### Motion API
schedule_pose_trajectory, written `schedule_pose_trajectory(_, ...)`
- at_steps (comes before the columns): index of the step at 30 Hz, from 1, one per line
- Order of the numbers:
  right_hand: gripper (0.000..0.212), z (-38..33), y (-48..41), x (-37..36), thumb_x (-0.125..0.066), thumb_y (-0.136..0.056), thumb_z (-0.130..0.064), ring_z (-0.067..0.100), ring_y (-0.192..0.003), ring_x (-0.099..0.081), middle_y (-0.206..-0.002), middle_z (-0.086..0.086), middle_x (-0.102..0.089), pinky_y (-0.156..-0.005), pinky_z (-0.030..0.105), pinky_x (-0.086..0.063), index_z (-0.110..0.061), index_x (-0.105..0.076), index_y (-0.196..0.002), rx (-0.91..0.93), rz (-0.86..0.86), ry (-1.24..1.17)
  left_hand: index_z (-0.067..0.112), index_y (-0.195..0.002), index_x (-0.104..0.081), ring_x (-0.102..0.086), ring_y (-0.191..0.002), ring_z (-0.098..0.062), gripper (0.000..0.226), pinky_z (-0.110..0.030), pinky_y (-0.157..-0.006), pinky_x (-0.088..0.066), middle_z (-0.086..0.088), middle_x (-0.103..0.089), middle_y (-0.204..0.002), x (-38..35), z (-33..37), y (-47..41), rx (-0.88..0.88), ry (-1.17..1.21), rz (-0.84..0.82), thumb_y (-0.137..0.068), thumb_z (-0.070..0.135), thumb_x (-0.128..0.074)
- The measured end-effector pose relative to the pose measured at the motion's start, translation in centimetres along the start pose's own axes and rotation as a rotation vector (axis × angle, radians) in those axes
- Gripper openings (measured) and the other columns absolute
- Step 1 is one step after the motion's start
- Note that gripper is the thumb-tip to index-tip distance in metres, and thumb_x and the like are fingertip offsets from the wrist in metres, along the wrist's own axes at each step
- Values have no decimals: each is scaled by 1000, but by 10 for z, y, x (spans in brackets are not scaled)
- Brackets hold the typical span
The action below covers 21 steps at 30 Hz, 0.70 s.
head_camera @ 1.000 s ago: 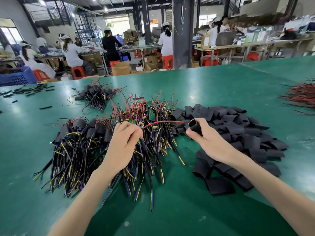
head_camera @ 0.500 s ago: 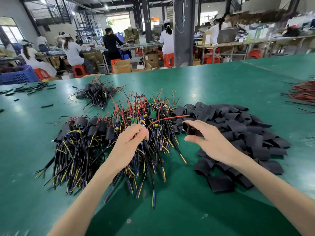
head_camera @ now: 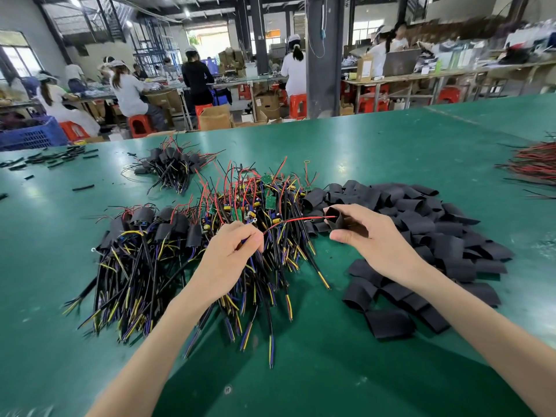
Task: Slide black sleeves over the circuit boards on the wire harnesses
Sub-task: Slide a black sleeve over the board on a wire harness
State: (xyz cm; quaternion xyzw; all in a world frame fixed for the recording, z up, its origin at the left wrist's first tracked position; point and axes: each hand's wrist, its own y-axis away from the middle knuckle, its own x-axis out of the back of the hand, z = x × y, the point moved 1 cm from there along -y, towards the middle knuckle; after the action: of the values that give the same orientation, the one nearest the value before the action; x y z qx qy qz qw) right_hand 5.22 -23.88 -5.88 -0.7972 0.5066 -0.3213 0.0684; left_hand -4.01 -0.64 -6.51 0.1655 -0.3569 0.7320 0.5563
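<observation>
My left hand [head_camera: 231, 254] pinches one wire harness above the middle pile of bare harnesses [head_camera: 255, 212], whose small green circuit boards and red, black and yellow wires lie tangled. From that hand a red wire [head_camera: 296, 220] reaches right into the mouth of a black sleeve [head_camera: 338, 219]. My right hand [head_camera: 370, 239] holds this sleeve open between thumb and fingers. Behind and right of it spreads a heap of loose black sleeves [head_camera: 427, 230]. A pile of sleeved harnesses [head_camera: 144, 233] lies to the left.
A second small pile of sleeved harnesses [head_camera: 171, 167] lies farther back on the green table [head_camera: 331, 371]. Red and black wires [head_camera: 532, 167] lie at the right edge, black scraps [head_camera: 54, 159] at far left. People work at benches beyond the table.
The red wire's tip has entered the sleeve's mouth. My right hand has shifted slightly left and turned the sleeve's opening toward the wire; my left hand has stayed over the pile.
</observation>
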Motion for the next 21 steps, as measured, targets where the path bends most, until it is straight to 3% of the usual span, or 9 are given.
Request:
schedule_pose_trajectory(4, 36, -1, -1, 3, -70, -79, -7, 1, -91, -55, -100, -6, -64, -85, 8, -39, -14, -64, -114, 43, 21, 77, 22, -74, -60, -45, -97, -18, 27, -30, -88, -34, -4, -56, -89, 1, 2, 0, 1, -41, 13, -98, 21, -46)
schedule_pose_trajectory(8, 36, -1, -1, 3, -72, -78, -12, 14, -90, -55, -95, -3, -63, -79, 14, -38, -14, -65, -113, 100, 15, 220, 20, -77, -63, -44, -92, -19, 25, -16, -81, -31, -5, -55, -85, 3, 4, 1, -34, -118, 39, -97, 20, -49)
schedule_pose_trajectory(10, 38, -1, 0, 2, -73, -78, -17, 20, -96, -54, -100, 1, -63, -84, 22, -37, -13, -65, -115, 150, 2, 364, 16, -79, -65, -42, -89, -19, 22, -11, -81, -27, -3, -54, -83, 1, 7, 2, -103, -191, 53, -97, 19, -51)
schedule_pose_trajectory(15, 42, -1, 6, -10, -74, -77, -27, 29, -92, -59, -101, 3, -66, -88, 44, -40, -12, -64, -115, 348, -24, 793, 10, -100, -64, -38, -89, -19, 11, -19, -83, -28, 2, -52, -91, -13, 20, 8, -309, -324, 47, -92, 11, -58)
schedule_pose_trajectory(18, 46, -6, 10, -19, -78, -72, -28, 26, -87, -62, -97, 1, -68, -86, 45, -45, -11, -66, -113, 441, -30, 872, 8, -124, -49, -34, -97, -15, 44, -20, -89, -28, 2, -43, -104, -23, 21, 9, -285, -281, -44, -84, -9, -54)
schedule_pose_trajectory(21, 49, -8, 12, -26, -79, -70, -26, 26, -85, -63, -97, 3, -69, -82, 45, -50, -7, -66, -113, 481, -49, 829, 9, -129, -41, -41, -98, -7, 51, -11, -91, -32, 3, -34, -119, -30, 22, 10, -252, -177, -42, -85, -12, -55)
